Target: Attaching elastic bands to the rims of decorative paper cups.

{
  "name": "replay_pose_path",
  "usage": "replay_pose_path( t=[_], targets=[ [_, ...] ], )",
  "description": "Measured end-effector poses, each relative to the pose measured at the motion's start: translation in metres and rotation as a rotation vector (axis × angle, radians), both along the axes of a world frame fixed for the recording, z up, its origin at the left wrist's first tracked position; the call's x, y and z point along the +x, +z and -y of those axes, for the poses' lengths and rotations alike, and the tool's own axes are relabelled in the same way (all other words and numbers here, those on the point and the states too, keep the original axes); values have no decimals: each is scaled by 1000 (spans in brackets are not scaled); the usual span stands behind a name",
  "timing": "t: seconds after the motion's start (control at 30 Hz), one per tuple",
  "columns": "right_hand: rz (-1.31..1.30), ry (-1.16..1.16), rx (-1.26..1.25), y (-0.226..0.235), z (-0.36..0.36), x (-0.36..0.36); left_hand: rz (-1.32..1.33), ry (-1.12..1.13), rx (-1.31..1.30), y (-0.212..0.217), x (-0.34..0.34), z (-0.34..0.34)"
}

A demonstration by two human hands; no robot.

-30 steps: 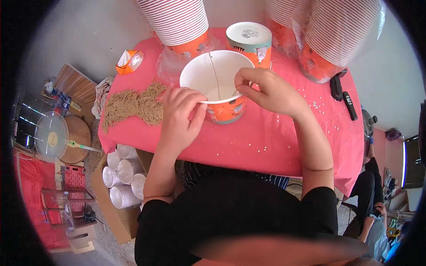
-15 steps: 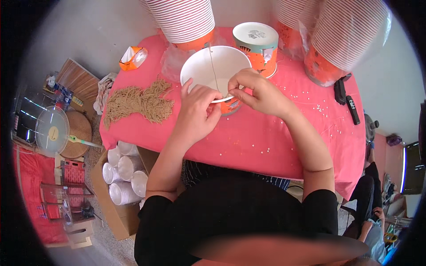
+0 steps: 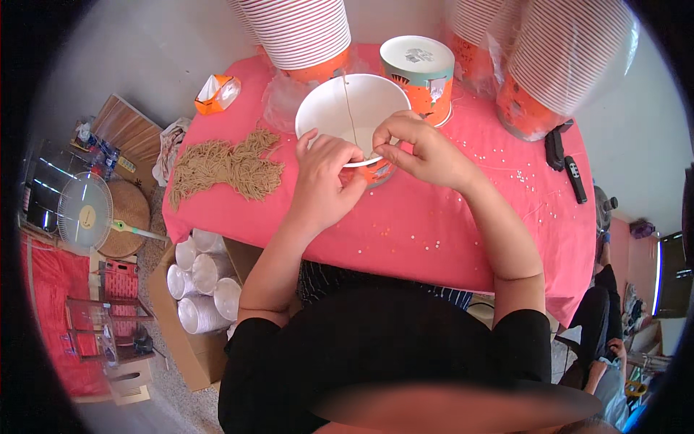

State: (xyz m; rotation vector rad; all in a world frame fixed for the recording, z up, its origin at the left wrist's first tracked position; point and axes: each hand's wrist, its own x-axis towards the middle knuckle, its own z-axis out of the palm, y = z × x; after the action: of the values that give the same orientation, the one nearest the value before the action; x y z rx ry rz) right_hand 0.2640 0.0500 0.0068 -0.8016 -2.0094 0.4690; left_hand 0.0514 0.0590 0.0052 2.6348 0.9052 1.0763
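A large paper bucket [image 3: 324, 108], white inside and orange outside, stands before me. A thin tan cord [image 3: 350, 108] runs from a hole in its far rim across the opening to the near rim. My left hand [image 3: 325, 170] is closed at the near rim, fingers over the edge and thumb below. Just right of it, my right hand [image 3: 419, 148] pinches the cord's near end at the rim; the fingers partly hide that end. To the left, a pile of similar cords [image 3: 228, 170] lies on the pink tablecloth [image 3: 405, 210].
An upside-down bucket [image 3: 418, 72] stands behind right. Tall bucket stacks rise at the back [image 3: 307, 36] and right [image 3: 564, 65]. A tissue pack [image 3: 217, 94], small white discs [image 3: 520, 176] and a black handheld tool [image 3: 575, 179] lie about. Below left, a carton [image 3: 177, 325] holds clear plastic lids.
Almost nothing differs. Both hands keep their place at the near rim, with only a slight shift of the fingers and the bucket.
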Motion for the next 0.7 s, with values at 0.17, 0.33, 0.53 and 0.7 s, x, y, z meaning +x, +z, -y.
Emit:
replay_pose_path(
  t=[0.17,0.33,0.53,0.7],
  targets=[
    [28,5,-36,2,1,1,16,-3,30,0,-5,1],
    [27,-11,-46,2,2,3,-20,30,183,7,-17,2],
    [74,-47,-85,16,14,-1,-43,-15,122,0,-23,4],
    [188,-74,72,34,33,-4,-17,-15,477,-4,-17,18]
  ],
)
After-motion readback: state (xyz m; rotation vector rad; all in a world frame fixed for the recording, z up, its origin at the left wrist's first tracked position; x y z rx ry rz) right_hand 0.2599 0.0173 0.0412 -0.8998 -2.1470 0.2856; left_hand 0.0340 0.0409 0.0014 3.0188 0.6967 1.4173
